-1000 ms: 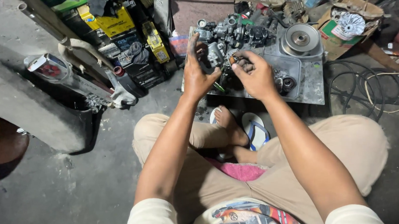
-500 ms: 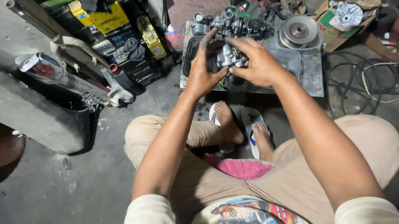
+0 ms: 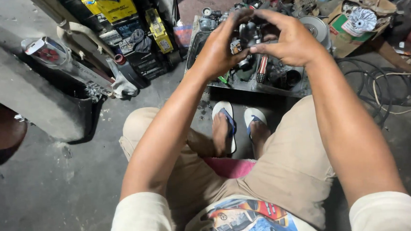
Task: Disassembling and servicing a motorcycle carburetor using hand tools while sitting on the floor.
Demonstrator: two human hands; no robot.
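**Both hands up on a small metal part, over a crowded tray**

Upper centre of the frame: a small dark metal part (image 3: 250, 35) sits raised between both hands, above the tray rather than resting in it. The left hand (image 3: 219, 50) cups it from the left side, fingers curled round and closed on the body. The right hand (image 3: 292, 40) comes in from the right, thumb and forefinger pinched close at the part's edge, other fingers arched over the top. What exactly that pinch has hold of is too small to tell.

To do this well, I'd say the left hand should be the steady clamp while the right does the fine work, and the part wants to stay over the tray so anything that slips lands in metal, not on the floor.

Directly beneath, the metal tray (image 3: 241, 87) is packed with greasy engine pieces, and a tool with a red ribbed handle (image 3: 262, 69) pokes up just under the hands, close enough to snag. A round silver pulley (image 3: 316, 27) lies just right of the right hand. Further right, a cardboard box (image 3: 350, 40) holds a finned silver disc. Black cables (image 3: 375, 82) loop across the floor at right. Upper left, yellow batteries (image 3: 117, 6) are stacked among clutter. Lower centre, two feet in white sandals (image 3: 223, 110) sit just before the tray.
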